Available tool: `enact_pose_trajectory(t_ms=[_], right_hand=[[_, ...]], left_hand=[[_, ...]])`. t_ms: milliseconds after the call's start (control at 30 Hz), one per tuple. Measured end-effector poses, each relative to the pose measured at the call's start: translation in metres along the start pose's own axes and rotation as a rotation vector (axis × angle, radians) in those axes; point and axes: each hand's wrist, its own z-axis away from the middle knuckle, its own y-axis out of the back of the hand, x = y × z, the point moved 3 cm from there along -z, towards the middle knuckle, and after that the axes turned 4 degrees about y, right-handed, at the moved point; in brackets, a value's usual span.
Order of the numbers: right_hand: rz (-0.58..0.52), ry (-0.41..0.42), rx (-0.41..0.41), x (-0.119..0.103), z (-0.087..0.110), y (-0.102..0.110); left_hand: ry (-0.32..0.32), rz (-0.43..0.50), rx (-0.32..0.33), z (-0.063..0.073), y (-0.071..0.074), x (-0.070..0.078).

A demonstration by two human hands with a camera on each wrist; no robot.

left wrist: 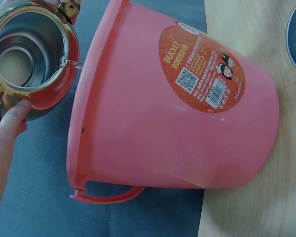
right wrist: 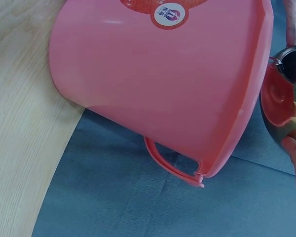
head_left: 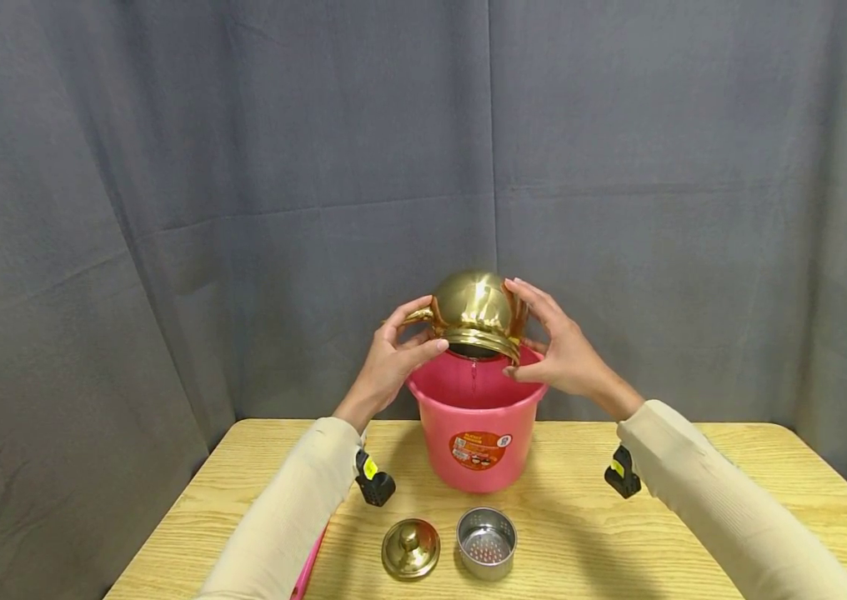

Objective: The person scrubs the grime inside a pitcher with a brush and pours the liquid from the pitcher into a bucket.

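Note:
A shiny gold teapot (head_left: 471, 302) is tipped mouth-down above a pink bucket (head_left: 437, 433). A thin stream of water (head_left: 473, 377) runs from its mouth into the bucket. My left hand (head_left: 392, 360) grips the teapot on its spout side, thumb near the rim. On the opposite side my right hand (head_left: 572, 354) holds it by the handle side, fingers spread over the body. The left wrist view shows the steel inside of the teapot (left wrist: 32, 57) and water leaving over the lip. Part of each hand is hidden behind the teapot.
A gold lid (head_left: 410, 550) with a knob lies on the wooden table (head_left: 243, 483) in front of the bucket. Beside it stands a round metal strainer (head_left: 487, 546) with a perforated bottom. A pink strip (head_left: 308, 568) shows partly under the left sleeve. A grey curtain (head_left: 356, 167) hangs behind.

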Motion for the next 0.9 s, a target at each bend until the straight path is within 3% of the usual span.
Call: enact_pose_trajectory(t_ms=[900], right_hand=[[0.094, 0.025, 0.008, -0.0024, 0.0058, -0.0042]], left_hand=[[-0.032, 0.001, -0.004, 0.0057, 0.0004, -0.005]])
